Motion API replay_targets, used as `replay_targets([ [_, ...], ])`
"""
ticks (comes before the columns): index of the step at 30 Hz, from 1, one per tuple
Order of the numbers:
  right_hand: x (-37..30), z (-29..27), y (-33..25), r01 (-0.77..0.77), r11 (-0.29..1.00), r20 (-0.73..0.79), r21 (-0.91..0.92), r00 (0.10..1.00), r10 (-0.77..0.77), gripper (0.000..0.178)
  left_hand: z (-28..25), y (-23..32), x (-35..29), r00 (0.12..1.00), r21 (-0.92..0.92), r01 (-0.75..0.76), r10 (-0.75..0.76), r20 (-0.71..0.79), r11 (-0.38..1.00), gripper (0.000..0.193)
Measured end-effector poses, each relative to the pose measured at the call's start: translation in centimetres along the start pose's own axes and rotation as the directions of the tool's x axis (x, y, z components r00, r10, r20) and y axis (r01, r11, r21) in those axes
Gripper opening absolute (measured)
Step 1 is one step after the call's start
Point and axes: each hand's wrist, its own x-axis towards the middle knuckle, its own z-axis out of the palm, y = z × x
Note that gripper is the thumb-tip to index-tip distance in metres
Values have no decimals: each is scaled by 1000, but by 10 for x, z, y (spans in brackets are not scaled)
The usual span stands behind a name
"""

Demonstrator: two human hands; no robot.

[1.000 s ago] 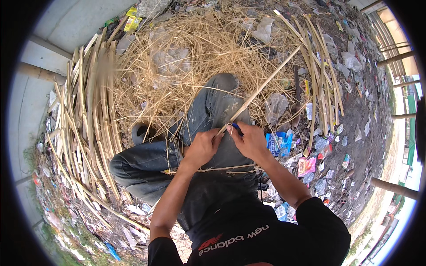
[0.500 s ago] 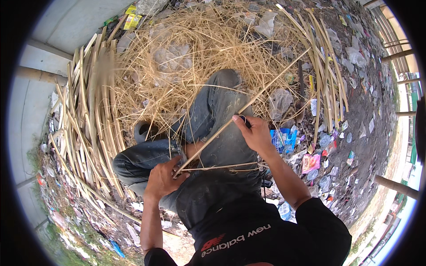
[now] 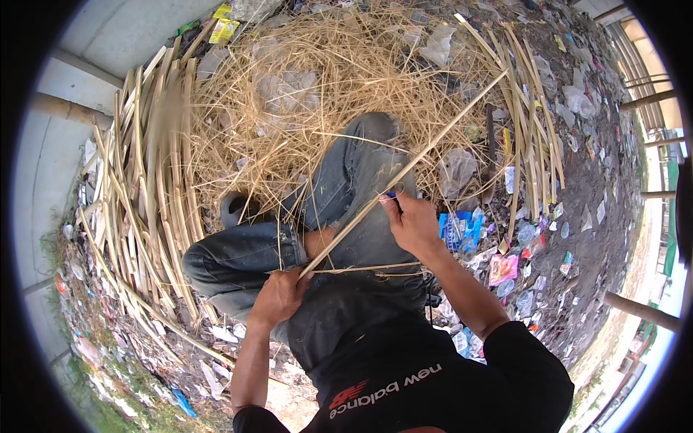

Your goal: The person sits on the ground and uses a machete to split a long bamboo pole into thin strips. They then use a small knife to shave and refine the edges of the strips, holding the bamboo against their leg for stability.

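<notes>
A long, pale bamboo strip (image 3: 438,140) slants across my lap, from low left to far right. My left hand (image 3: 279,297) is closed around its near end, which the fingers hide. Farther up, my right hand (image 3: 416,225) is curled beside the strip, thumb against its edge. A small dark-blue object (image 3: 392,195) shows between the right thumb and fingers; most of it is hidden, so I cannot tell its kind. A thin shaving (image 3: 368,269) lies across my lap below the strip. My legs (image 3: 354,180) in worn jeans are folded beneath.
Heaped curly shavings (image 3: 310,130) spread beyond my legs. Many bamboo strips (image 3: 155,180) lie along the left, with a smaller bundle (image 3: 530,123) at right. Plastic litter, including a blue wrapper (image 3: 460,229), covers the ground at right. A pale wall (image 3: 72,130) stands at far left.
My left hand has shifted slightly right and its fingers have closed more tightly round the strip's near end. My right hand stays at about the same place. The view has shifted slightly.
</notes>
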Motion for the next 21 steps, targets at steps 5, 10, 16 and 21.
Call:
replay_targets([
  [5,-1,1,5,-15,998,-22,60,1000,16,30,7,22,32,997,54,-73,73,8,996,33],
  [10,-4,1,-4,93,996,-11,18,996,-93,31,40,35,70,933,-21,-285,273,-235,958,34],
  [16,-7,-5,-7,71,996,12,60,997,-72,37,57,58,116,996,-191,-69,57,-69,979,34],
  [21,-4,-14,-18,-3,979,193,204,981,-37,46,49,59,124,994,-298,-105,103,-22,949,29],
])
